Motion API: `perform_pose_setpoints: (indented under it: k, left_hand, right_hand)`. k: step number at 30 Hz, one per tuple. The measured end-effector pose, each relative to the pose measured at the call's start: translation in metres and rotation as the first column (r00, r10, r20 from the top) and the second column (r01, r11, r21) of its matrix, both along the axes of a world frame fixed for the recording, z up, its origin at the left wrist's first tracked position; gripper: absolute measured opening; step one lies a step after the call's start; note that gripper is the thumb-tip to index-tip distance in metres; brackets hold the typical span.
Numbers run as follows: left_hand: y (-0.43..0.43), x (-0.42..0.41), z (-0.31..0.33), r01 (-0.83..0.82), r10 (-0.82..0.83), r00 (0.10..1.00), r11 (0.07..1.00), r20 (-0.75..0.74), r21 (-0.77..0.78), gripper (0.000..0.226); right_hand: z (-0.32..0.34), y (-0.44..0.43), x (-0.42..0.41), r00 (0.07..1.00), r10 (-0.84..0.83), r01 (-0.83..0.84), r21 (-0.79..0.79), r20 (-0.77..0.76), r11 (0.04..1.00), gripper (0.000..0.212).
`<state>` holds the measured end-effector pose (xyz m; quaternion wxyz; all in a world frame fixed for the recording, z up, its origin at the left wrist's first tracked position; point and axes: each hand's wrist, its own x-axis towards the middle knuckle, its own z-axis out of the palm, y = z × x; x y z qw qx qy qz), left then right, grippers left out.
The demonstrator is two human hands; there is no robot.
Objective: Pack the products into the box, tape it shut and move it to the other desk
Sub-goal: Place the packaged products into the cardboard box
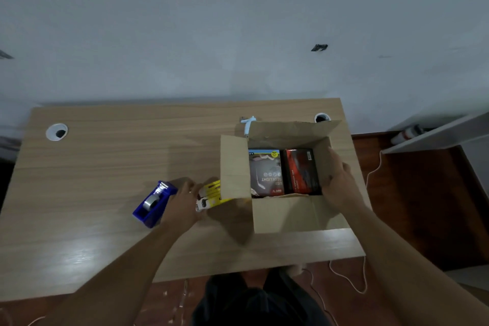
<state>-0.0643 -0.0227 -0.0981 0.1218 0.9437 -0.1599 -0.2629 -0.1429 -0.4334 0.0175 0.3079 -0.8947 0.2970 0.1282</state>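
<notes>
The open cardboard box [284, 213] sits at the desk's [105, 167] right end, two product packs inside: one grey [266, 173], one red [301, 171]. The right hand [337, 182] clasps its right wall. The left hand [185, 206] grips a yellow pack [211, 194] beside the left flap, one blue tape dispenser [154, 204] just beyond.

A wooden desk [105, 167] stands against a pale wall [238, 21]. Two round cable holes sit near its far edge, one at the left [56, 132] and one at the right [321, 117]. A small dark mark [319, 47] shows on the wall. A white cord [349, 276] trails over the reddish floor [423, 206]. A white shelf [436, 135] stands at the right, with a tube [407, 133] lying behind it.
</notes>
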Motion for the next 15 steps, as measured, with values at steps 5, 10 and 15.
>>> perform_pose_setpoints:
  k: [5,10,15]
  left_hand:
    - [0.013,0.02,0.033,-0.123,0.14,0.987,0.973,0.075,-0.195,0.079]
    - [0.018,0.044,0.081,-0.184,0.255,0.952,0.918,0.17,-0.352,0.078]
    - [0.008,0.064,0.131,-0.221,0.355,0.916,0.836,0.187,-0.502,0.072]
  right_hand:
    - [-0.001,0.0,0.007,0.997,-0.068,0.067,0.041,0.024,0.997,0.081]
    - [-0.001,-0.002,0.01,0.994,-0.112,0.112,0.011,0.009,0.994,0.074]
    - [0.001,-0.007,0.009,0.992,-0.125,0.125,0.023,0.01,0.992,0.054]
